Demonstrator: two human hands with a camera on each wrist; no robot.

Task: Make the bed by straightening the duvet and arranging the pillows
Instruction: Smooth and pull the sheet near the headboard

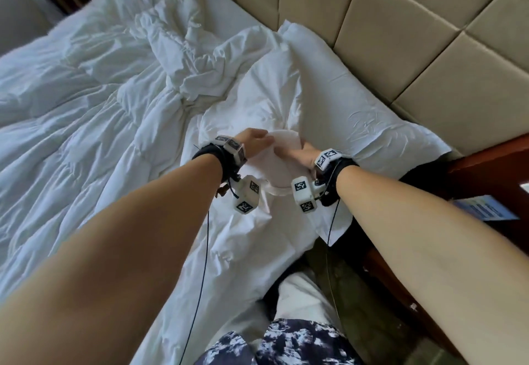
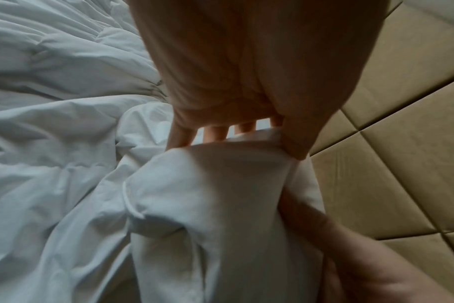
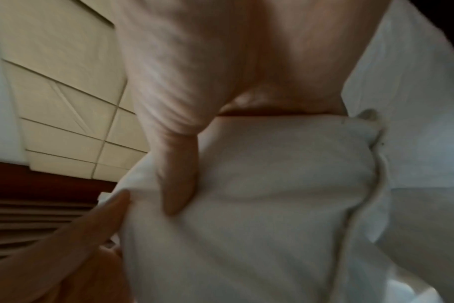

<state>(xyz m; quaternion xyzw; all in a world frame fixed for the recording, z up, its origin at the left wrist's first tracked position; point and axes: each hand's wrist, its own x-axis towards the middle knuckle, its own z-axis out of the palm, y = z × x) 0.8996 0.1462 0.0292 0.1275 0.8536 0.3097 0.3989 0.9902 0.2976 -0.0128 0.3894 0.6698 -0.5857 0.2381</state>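
Note:
The white duvet [image 1: 86, 92] lies crumpled across the bed. Both hands hold up one padded corner of it [image 1: 282, 150] near the bed's side edge. My left hand [image 1: 254, 141] grips the corner with fingers over the far side and thumb on the near side [image 2: 246, 106]. My right hand [image 1: 297, 155] grips the same corner [image 3: 272, 174], its thumb [image 3: 176, 174] pressed into the fabric. A piped seam runs down the corner. One white pillow [image 1: 357, 98] lies flat against the headboard, to the right of the hands.
The padded beige headboard [image 1: 400, 35] runs along the right. A dark wooden nightstand [image 1: 486, 170] with a blue leaflet [image 1: 483, 207] stands by the bed. My legs [image 1: 286, 336] are close to the bed's edge. Bare sheet [image 1: 229, 6] shows near the headboard.

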